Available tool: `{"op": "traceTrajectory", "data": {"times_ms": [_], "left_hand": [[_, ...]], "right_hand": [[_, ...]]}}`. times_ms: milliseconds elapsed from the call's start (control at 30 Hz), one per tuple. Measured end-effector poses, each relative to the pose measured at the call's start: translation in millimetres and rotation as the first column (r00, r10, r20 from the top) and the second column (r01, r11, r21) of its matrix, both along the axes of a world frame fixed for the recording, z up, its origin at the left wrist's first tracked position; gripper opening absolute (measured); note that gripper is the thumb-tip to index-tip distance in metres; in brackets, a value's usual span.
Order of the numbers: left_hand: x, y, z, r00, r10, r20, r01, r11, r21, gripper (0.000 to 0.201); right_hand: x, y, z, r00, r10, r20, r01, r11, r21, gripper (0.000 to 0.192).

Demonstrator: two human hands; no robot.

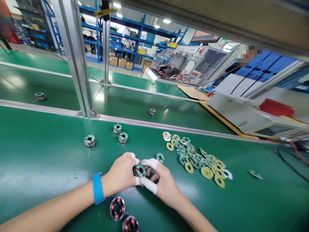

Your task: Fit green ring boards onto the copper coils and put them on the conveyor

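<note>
On green mat | left hand — right hand | both pinching coil assembly

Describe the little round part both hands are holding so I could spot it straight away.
On the near green table, find the two hands meeting at the middle. Pinched between the left hand and right hand is a round coil part with a green ring-shaped board on top. It alone is held.

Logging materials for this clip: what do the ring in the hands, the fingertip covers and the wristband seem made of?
Ring: looks like green circuit board, matte, with pale pads. Fingertip covers: probably thin white rubber or latex, smooth and snug. Wristband: seemingly blue silicone or plastic, plain and matte.
</note>
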State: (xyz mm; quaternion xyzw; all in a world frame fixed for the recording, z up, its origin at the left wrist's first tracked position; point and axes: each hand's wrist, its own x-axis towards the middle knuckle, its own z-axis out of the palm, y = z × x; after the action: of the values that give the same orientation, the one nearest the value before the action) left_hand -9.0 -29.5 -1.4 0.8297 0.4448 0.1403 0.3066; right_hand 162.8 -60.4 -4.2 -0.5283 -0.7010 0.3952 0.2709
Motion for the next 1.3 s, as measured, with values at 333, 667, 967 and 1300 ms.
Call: {"op": "traceTrajectory", "data": {"times_ms": [333, 667, 967, 1300], "left_hand": [[-2.6, 1.3, -2.0, 0.995, -0.093, -0.038, 0.095, 0.993, 0.065, 0.027], [-11.0, 1.8, 3.9, 0.994, -0.106, 0.031, 0.105, 0.994, 0.009, 0.032], [-25.4, 17.0, 13.5, 0.975, -0.031, 0.220, 0.079, 0.974, -0.213, 0.020], [-20.8, 12.5, -0.6, 0.956, 0.038, 0.289, 0.039, 0.966, -0.255, 0.019]], "right_hand": [[-1.6, -1.6, 8.0, 0.994, 0.058, -0.093, -0.060, 0.998, -0.020, 0.033], [-1.0, -1.4, -2.1, 0.997, 0.007, -0.074, -0.006, 1.000, 0.018, 0.031], [-2.3, -1.5, -5.4, 0.996, 0.014, -0.094, -0.010, 0.999, 0.034, 0.028], [-2.6, -3.6, -7.1, 0.993, 0.031, -0.113, -0.027, 0.999, 0.044, 0.029]]}}
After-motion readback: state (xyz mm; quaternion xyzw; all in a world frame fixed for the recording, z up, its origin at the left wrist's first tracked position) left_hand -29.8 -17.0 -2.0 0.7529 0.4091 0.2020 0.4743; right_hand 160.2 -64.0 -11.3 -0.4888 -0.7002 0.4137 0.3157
